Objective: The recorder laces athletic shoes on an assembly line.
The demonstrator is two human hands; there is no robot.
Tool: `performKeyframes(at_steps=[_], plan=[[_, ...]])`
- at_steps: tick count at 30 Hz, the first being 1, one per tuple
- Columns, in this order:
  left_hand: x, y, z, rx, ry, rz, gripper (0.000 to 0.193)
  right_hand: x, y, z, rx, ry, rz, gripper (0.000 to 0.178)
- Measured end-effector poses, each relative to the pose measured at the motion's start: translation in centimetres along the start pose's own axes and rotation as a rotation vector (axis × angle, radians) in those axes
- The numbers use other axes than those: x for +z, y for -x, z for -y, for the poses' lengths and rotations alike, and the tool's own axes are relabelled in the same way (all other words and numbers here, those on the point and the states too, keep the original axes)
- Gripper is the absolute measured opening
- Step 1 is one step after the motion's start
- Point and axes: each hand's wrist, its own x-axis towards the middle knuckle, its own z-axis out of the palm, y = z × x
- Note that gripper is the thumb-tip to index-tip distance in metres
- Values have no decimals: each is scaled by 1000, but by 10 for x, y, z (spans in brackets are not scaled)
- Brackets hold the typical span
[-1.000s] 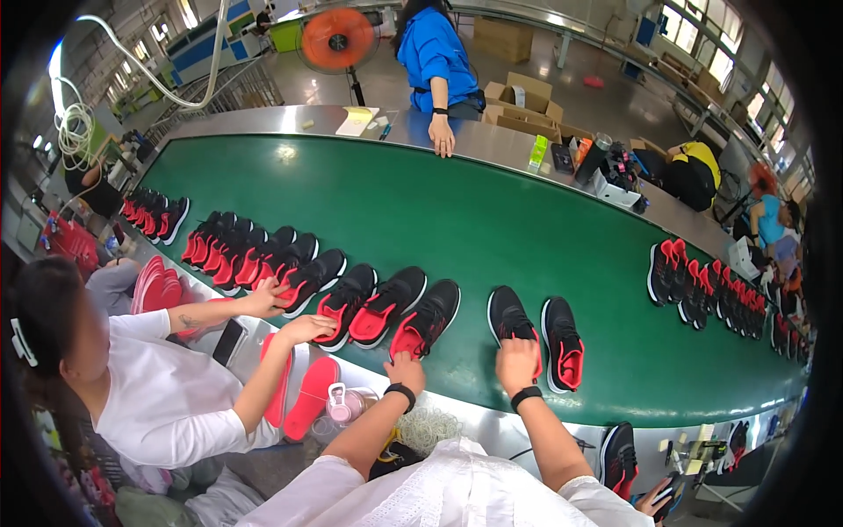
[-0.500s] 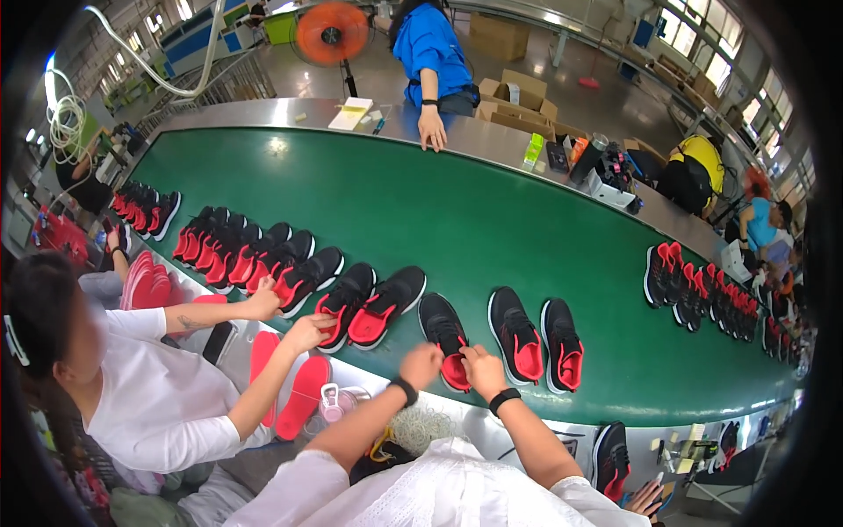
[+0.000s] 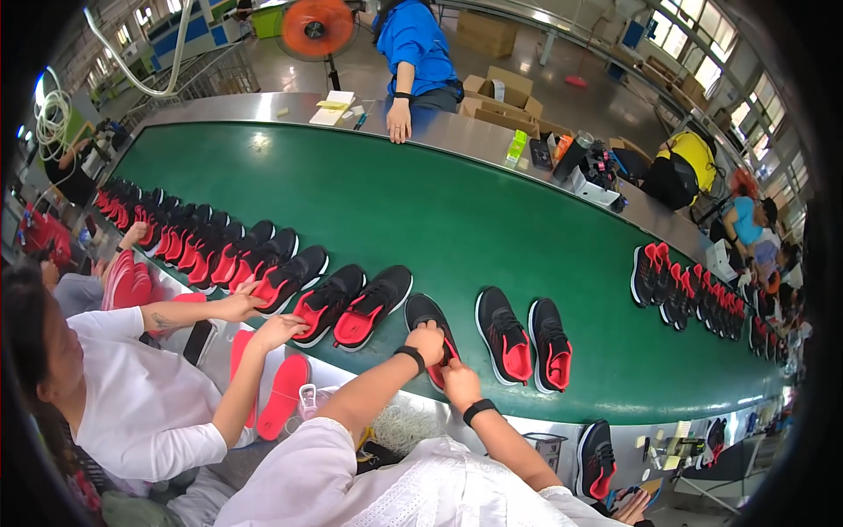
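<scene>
A black sneaker (image 3: 424, 309) with red lining and a white sole lies on the green conveyor belt (image 3: 457, 220) in front of me. My left hand (image 3: 428, 342) is closed over its lacing and opening, hiding that part. At the heel collar, my right hand (image 3: 460, 385) grips the shoe's edge with bent fingers. What the fingertips do inside the shoe is hidden. To the right lie two matching sneakers, one nearer (image 3: 503, 334) and one farther (image 3: 551, 344), both untouched by me.
A co-worker (image 3: 145, 386) at my left has both hands in sneakers. Red insoles (image 3: 286, 395) lie on the metal ledge before them. Rows of sneakers line the belt at both sides. Across it, a person in blue (image 3: 420, 53) rests a hand on the edge. Another sneaker (image 3: 596, 461) stands at lower right.
My left hand has come down onto the sneaker's lacing, and my right hand has shifted slightly lower at the heel. The whole view has shifted a little; more sneakers show at far left.
</scene>
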Motion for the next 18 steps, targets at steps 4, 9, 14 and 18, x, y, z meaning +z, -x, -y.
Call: performKeyframes(at_steps=[4, 9, 14, 18], plan=[[-21, -18, 29, -178, 328, -28, 20, 12, -22, -3, 103, 185, 266, 16], [-17, 4, -13, 46, 146, -290, 23, 47, -51, -14, 282, -68, 112, 25], [6, 34, -16, 361, -106, -229, 22, 21, -38, 7, -40, -189, 154, 28], [5, 45, -9, 345, 182, -226, 25, 23, -2, -2, -54, -82, 155, 25]])
